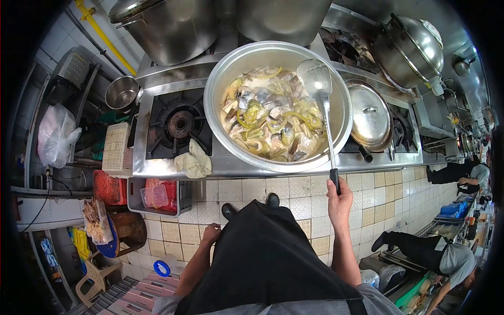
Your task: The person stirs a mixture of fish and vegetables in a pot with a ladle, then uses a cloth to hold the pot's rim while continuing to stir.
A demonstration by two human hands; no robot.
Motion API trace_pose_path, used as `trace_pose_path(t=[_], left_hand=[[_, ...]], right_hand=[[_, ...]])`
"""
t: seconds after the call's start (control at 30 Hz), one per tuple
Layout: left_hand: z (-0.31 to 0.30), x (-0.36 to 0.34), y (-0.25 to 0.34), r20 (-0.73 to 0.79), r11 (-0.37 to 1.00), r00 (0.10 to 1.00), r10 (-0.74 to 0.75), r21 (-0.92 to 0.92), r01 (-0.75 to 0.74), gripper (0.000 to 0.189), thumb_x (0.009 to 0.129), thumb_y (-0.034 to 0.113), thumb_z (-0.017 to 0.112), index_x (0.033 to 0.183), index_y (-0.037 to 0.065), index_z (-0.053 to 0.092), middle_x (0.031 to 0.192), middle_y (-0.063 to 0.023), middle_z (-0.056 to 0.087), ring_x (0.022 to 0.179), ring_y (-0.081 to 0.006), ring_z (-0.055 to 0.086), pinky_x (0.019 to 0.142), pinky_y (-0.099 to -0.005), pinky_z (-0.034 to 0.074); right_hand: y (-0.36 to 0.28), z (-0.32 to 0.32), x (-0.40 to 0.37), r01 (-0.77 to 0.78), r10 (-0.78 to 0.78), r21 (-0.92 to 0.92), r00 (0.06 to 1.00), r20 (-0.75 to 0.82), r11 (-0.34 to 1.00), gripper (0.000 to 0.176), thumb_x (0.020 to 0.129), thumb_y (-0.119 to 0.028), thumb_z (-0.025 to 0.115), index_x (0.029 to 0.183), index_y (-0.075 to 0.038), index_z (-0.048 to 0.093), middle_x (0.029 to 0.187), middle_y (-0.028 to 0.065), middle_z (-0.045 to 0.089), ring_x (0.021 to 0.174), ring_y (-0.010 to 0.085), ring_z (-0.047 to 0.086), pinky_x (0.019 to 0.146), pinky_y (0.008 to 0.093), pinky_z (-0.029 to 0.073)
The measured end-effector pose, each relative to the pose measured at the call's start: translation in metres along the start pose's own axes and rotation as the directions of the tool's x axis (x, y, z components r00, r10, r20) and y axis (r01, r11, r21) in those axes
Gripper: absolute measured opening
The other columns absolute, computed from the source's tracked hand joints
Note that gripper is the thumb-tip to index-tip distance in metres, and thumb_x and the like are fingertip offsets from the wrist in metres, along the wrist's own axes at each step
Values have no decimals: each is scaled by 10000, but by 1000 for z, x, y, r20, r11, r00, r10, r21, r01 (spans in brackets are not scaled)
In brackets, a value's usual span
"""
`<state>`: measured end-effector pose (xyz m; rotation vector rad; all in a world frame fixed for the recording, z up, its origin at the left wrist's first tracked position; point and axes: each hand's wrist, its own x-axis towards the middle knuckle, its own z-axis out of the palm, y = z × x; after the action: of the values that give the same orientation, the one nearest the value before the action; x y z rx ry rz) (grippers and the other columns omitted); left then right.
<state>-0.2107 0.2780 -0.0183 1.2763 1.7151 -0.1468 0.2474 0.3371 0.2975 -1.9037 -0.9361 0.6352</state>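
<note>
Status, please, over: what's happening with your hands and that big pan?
Right hand shut on spatula handle, blade over the fish in the pan. Left hand low beside apron, hold unclear. Cloth on stove edge, clear of pan.

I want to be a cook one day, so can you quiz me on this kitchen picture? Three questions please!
1. True or false: the right hand grips the handle of the long spatula that reaches into the big pan.
2. What lies on the front edge of the stove, near the bare burner? A) a cloth B) a knife C) a bottle
3. Which hand holds no tool?
Key: 1 true; 2 A; 3 the left hand.
</note>
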Motion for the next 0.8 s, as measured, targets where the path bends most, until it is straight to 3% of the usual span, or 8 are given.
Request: trace_pose_path(t=[0.13,0.2,0.8], left_hand=[[0,-1,0,5,1000,1000,8,-12,-8,323,847,264,644,1095,85,749,1098,-221,728,1060,-366,700,947,-431,544],[-1,-3,3,5,1000,1000,7,-24,-7,325,846,262,643,1096,84,749,1102,-221,728,1060,-367,701,946,-433,544],[1,2,1,20,1000,1000,-22,-10,22,311,838,254,638,1089,107,749,1080,-208,733,1060,-369,697,950,-435,544]], right_hand=[[-1,1,-1,-11,11,19,1000,4,1000,268,998,-230,655,1076,26,673,715,-35,524,659,55,465,583,235,386],[-3,2,-1,4,-3,41,1000,-16,999,232,991,-161,657,1063,58,673,694,-32,508,658,55,426,562,258,369],[-4,0,0,-22,22,-16,1000,-2,1000,256,993,-223,656,1055,25,672,703,-32,527,652,57,469,576,243,387]])
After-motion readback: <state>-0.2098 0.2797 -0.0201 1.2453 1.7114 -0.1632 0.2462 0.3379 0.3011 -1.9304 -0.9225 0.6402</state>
